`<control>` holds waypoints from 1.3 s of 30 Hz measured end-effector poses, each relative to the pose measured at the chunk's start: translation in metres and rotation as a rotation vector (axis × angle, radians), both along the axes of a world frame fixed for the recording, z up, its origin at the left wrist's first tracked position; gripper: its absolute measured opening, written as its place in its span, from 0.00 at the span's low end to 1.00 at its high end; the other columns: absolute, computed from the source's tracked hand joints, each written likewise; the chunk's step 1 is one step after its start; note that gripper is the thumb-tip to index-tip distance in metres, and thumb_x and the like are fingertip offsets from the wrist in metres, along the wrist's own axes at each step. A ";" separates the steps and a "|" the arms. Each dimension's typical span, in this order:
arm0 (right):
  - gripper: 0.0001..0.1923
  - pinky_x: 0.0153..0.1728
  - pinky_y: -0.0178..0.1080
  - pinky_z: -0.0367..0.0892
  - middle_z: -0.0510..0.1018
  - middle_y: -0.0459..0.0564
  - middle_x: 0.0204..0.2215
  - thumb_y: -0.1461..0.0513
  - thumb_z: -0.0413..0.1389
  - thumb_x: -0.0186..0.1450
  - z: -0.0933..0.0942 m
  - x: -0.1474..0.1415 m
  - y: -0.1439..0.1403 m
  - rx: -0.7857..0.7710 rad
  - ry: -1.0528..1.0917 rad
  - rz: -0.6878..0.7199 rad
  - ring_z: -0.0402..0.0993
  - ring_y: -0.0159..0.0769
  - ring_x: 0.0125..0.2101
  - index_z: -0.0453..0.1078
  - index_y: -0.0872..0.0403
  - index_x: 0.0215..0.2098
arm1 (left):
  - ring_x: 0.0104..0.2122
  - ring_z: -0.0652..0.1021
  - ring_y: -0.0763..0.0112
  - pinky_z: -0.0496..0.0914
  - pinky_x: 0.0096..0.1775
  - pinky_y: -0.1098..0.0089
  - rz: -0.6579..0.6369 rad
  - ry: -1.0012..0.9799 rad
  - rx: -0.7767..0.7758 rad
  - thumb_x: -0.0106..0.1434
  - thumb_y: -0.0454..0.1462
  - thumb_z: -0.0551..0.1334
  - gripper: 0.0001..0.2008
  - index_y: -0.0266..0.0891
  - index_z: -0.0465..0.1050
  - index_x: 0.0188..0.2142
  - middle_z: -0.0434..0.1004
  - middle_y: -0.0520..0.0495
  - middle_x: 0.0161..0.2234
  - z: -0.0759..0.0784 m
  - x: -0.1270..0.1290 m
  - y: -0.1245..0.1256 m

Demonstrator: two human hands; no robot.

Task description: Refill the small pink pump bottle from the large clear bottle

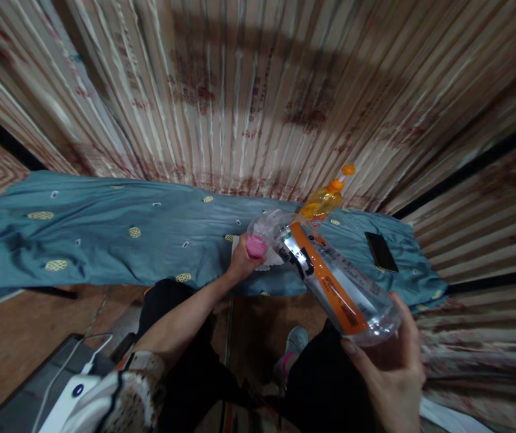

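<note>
My right hand [391, 367] grips the base of a large clear plastic bottle [330, 276] with an orange and silver label, held tilted with its neck pointing away toward the table. My left hand [242, 261] reaches out to the bottle's mouth and holds a pink cap [256, 245] right at it. Whether the cap is on the neck or just beside it is unclear. Under my left hand lies something white [276, 260] on the blue cloth.
A low table is covered by a blue patterned cloth [104, 234]. On it stand an orange-capped bottle of yellow liquid [323, 201] and a dark phone [380, 251]. Striped curtains [258, 90] hang behind. A white device with a cable [71, 397] sits at lower left.
</note>
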State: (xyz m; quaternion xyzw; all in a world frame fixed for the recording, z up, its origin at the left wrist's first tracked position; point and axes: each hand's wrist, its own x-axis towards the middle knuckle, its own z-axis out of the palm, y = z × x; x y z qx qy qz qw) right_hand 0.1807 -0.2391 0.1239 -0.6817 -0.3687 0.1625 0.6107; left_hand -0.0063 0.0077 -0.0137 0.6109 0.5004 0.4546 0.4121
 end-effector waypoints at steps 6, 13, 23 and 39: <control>0.65 0.63 0.54 0.72 0.70 0.60 0.69 0.49 0.79 0.47 0.001 0.004 0.001 -0.021 0.029 -0.007 0.73 0.59 0.64 0.59 0.49 0.77 | 0.43 0.82 0.58 0.78 0.48 0.59 0.007 0.032 -0.005 0.47 0.36 0.79 0.39 0.40 0.66 0.56 0.80 0.47 0.45 -0.001 0.000 0.000; 0.67 0.62 0.53 0.72 0.68 0.60 0.71 0.50 0.80 0.45 -0.001 0.008 0.000 -0.043 0.084 0.006 0.72 0.60 0.64 0.57 0.49 0.77 | 0.43 0.82 0.59 0.78 0.48 0.60 -0.006 0.035 0.005 0.47 0.36 0.79 0.38 0.40 0.66 0.55 0.80 0.47 0.45 0.001 -0.002 -0.001; 0.68 0.62 0.54 0.72 0.69 0.62 0.69 0.50 0.80 0.44 0.007 0.005 0.002 -0.064 0.077 -0.003 0.74 0.60 0.62 0.57 0.51 0.77 | 0.42 0.81 0.60 0.77 0.47 0.61 -0.009 -0.002 0.031 0.46 0.36 0.79 0.38 0.42 0.66 0.55 0.79 0.48 0.44 -0.005 -0.001 0.001; 0.62 0.62 0.52 0.72 0.71 0.60 0.69 0.50 0.78 0.47 0.015 0.006 0.003 -0.044 -0.045 -0.012 0.74 0.57 0.62 0.62 0.51 0.75 | 0.45 0.82 0.59 0.78 0.49 0.59 -0.010 -0.007 0.032 0.46 0.35 0.79 0.38 0.42 0.66 0.54 0.80 0.48 0.46 0.002 0.001 -0.001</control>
